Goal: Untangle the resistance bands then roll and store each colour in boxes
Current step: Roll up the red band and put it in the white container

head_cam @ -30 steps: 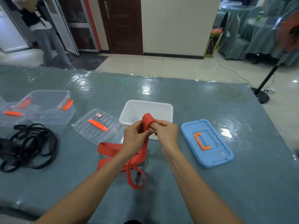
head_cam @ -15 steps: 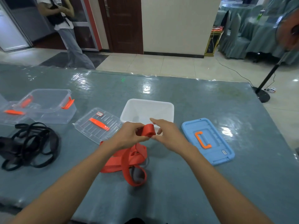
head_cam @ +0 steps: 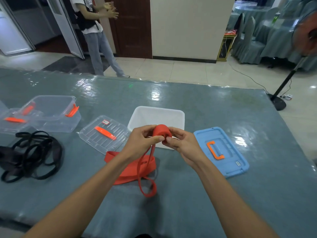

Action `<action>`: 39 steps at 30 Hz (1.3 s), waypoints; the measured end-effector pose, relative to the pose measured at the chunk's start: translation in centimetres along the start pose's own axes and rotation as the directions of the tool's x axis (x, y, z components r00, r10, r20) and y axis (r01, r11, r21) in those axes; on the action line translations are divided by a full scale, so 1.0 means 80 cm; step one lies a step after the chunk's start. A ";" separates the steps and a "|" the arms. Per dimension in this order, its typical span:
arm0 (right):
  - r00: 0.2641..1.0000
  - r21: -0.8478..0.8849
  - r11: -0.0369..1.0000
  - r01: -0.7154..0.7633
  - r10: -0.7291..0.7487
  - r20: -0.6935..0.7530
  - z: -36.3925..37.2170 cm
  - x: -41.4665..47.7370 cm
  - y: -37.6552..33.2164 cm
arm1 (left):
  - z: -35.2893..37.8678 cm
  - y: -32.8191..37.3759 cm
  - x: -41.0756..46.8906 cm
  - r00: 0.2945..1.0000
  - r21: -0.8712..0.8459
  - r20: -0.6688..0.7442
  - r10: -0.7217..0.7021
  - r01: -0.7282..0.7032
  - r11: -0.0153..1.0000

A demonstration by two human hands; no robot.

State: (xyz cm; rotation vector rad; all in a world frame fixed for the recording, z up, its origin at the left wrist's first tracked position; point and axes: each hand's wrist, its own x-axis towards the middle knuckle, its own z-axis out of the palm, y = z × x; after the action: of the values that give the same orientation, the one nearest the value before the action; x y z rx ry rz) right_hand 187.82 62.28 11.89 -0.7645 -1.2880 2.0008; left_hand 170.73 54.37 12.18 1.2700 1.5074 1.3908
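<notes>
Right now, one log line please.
red band: part rolled, tail on table | left hand: grips roll | right hand: grips roll | black bands: tangled | white box: open

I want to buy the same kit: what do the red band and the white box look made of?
Red band: likely matte rubber or latex; it rolls tightly and lies in limp folds. White box: seemingly translucent plastic, with thin moulded walls.

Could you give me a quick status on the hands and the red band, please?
Left hand and right hand both pinch the red band, part rolled. Tail loose on table. White box open just behind; nothing between.
</notes>
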 end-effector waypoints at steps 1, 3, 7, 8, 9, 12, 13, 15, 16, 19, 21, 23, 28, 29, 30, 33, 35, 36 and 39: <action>1.000 0.072 0.997 -0.018 0.018 0.000 0.002 0.000 0.003 | 0.004 -0.001 -0.002 1.000 -0.032 -0.024 0.005 -0.006 0.999; 0.998 0.200 0.978 -0.054 0.056 -0.004 0.005 0.001 0.009 | 0.009 -0.003 -0.005 0.997 -0.078 -0.083 -0.009 0.003 0.997; 0.994 0.289 0.952 -0.105 0.109 0.003 0.007 -0.001 0.022 | 0.007 -0.008 -0.008 0.997 -0.045 -0.069 -0.025 0.022 0.999; 0.994 0.252 0.962 -0.105 0.107 0.008 0.007 -0.004 0.024 | 0.004 -0.009 -0.009 0.998 0.004 -0.055 -0.028 0.029 1.000; 0.996 0.166 0.982 -0.093 0.092 0.014 0.005 -0.006 0.024 | 0.000 -0.009 -0.009 0.999 0.070 -0.041 -0.033 0.036 0.997; 0.999 -0.299 0.954 -0.008 0.022 0.045 -0.004 -0.008 0.016 | -0.014 -0.005 -0.009 0.999 0.311 0.042 -0.034 0.019 0.950; 0.999 -0.464 0.886 0.022 0.003 0.052 -0.007 -0.007 0.011 | -0.018 -0.001 -0.010 0.996 0.374 0.088 -0.033 -0.002 0.928; 0.994 -0.725 0.680 0.107 -0.055 0.095 -0.008 -0.006 0.000 | -0.021 0.006 -0.009 0.981 0.496 0.193 -0.020 -0.080 0.865; 0.988 -0.792 0.591 0.155 -0.075 0.137 -0.008 -0.005 -0.005 | -0.022 0.009 -0.008 0.973 0.538 0.231 -0.019 -0.112 0.836; 0.972 -0.826 0.516 0.226 -0.062 0.227 -0.007 -0.005 -0.012 | -0.019 0.012 -0.002 0.968 0.557 0.251 -0.026 -0.123 0.821; 0.974 -0.818 0.534 0.212 -0.047 0.222 -0.008 -0.006 -0.013 | -0.017 0.012 -0.001 0.975 0.523 0.221 -0.039 -0.085 0.848; 0.981 -0.788 0.590 0.174 -0.030 0.194 -0.009 -0.009 -0.011 | -0.015 0.011 -0.002 0.979 0.484 0.199 -0.043 -0.059 0.873; 0.990 -0.413 0.906 0.092 -0.038 0.135 -0.013 -0.015 -0.002 | -0.007 0.009 -0.002 0.997 0.306 0.057 -0.042 0.023 0.952; 0.991 -0.333 0.940 0.080 -0.039 0.128 -0.013 -0.015 0.001 | -0.005 0.008 -0.002 0.999 0.270 0.024 -0.033 0.025 0.962; 0.992 -0.259 0.963 0.067 -0.038 0.117 -0.014 -0.015 0.004 | -0.003 0.006 -0.003 1.000 0.239 -0.002 -0.025 0.024 0.971; 0.996 -0.080 0.996 0.035 -0.028 0.081 -0.012 -0.016 0.014 | 0.005 -0.002 -0.010 0.998 0.152 -0.062 -0.005 0.015 0.988; 0.997 0.021 0.999 0.033 -0.035 0.074 -0.010 -0.015 0.018 | 0.010 -0.004 -0.014 0.997 0.097 -0.074 0.017 -0.010 0.995; 0.997 0.072 0.997 0.031 -0.036 0.072 -0.008 -0.015 0.021 | 0.013 -0.004 -0.016 0.997 0.071 -0.072 0.026 -0.021 0.997; 0.997 0.182 0.983 0.007 -0.021 0.074 -0.006 -0.014 0.029 | 0.014 -0.003 -0.020 0.997 0.011 -0.067 0.024 -0.023 1.000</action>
State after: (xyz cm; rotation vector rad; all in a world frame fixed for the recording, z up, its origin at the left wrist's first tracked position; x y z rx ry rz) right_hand 188.39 60.95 9.69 -0.5968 -1.1301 2.1190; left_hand 172.17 53.17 11.53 1.2621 1.5506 1.4558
